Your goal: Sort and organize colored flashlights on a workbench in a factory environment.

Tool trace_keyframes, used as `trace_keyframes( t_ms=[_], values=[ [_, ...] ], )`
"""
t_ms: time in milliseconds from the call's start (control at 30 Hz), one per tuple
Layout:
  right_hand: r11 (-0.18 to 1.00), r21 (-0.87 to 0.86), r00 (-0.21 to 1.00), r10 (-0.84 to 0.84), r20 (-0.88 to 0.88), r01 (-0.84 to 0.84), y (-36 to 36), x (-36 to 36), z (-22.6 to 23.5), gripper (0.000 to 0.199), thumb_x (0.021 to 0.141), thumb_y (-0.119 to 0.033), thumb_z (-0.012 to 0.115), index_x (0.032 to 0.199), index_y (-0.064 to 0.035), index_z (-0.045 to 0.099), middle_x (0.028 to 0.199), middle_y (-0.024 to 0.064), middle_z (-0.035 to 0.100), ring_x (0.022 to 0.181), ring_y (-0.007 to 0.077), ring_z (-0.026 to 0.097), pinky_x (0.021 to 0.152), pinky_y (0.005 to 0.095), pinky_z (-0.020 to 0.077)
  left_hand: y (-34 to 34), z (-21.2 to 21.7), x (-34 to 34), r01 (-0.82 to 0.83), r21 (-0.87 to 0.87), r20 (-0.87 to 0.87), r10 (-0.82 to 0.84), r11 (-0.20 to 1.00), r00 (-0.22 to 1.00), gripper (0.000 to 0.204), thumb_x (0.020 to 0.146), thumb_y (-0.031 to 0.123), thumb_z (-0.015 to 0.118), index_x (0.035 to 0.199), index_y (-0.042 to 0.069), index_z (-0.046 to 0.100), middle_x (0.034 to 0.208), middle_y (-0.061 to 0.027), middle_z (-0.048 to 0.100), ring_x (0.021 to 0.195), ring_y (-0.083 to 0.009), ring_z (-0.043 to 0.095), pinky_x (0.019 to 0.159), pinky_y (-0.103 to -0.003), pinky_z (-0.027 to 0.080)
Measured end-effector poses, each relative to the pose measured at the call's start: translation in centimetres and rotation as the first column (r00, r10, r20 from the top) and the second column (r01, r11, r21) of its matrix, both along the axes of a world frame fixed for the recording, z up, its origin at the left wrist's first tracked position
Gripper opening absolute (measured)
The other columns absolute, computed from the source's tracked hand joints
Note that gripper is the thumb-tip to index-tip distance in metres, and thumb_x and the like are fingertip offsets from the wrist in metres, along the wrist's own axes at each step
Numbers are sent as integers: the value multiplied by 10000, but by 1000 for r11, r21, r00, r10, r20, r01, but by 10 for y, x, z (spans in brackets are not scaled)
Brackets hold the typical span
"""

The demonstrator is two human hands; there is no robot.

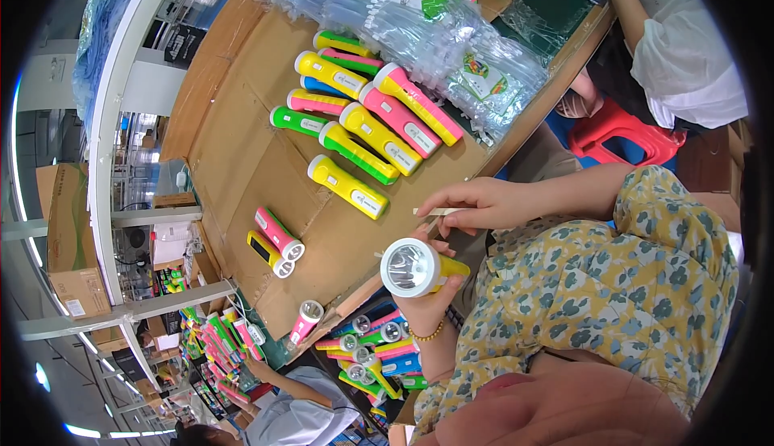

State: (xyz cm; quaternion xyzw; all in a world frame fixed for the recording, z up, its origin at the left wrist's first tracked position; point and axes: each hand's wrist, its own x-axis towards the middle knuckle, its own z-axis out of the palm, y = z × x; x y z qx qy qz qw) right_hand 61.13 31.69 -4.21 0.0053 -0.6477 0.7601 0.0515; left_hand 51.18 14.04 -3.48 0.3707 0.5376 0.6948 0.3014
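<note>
**Inspector:** State what each hand had, nearest first.

**Worker:** My left hand (431, 305) was wrapped around a yellow flashlight (419, 268), fingers clamped on its body, the white lens end facing up toward me. It sat just off the table edge, above my flowered lap. My right hand (476, 204) was just beyond it, thumb and fingertips pinched together on a small pale strip (425, 212). I could not tell what the strip was.

**Inspector:** And on the table?

**Worker:** The cardboard-covered table (242, 156) held two short flashlights (276, 242), one pink and one yellow, lying side by side to my left. A pink one (305, 321) stood near the table's edge. Further off lay a cluster of flashlights (367, 119) in yellow, pink and green, touching one another. Beyond them was a pile of clear plastic bags (419, 22).

**Inspector:** Anyone else?

**Worker:** A person in a white top (685, 51) sat at the far right, beside a red stool (621, 131).
</note>
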Motion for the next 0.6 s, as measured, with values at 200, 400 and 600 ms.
trace_keyframes(
  t_ms=[200,400,600],
  values=[
    [992,-94,996,-86,37,89,-1,-4,-9,223,948,-216,468,1093,-61,536,879,13,602,703,56,517,634,213,446,-2,7,3,-16,-150,-55,8,989,998,705,643,29,755,1251,-60,410,1161,-162,521,929,-222,594,775,-324,516],
    [969,-39,967,-240,83,244,4,-4,-3,164,939,-176,489,975,-31,557,876,15,603,706,51,514,632,194,433,5,2,-5,-181,-165,123,203,969,971,599,789,26,625,1307,-39,332,1218,-197,497,995,-283,582,800,-374,528],
    [955,-125,963,-269,22,270,10,-2,-9,157,938,-189,491,970,-49,553,849,4,586,691,38,504,613,187,428,2,-10,-13,-217,-169,284,258,961,923,372,806,-40,585,1134,-11,413,1020,-136,547,852,-209,593,763,-351,519]
  ],
)
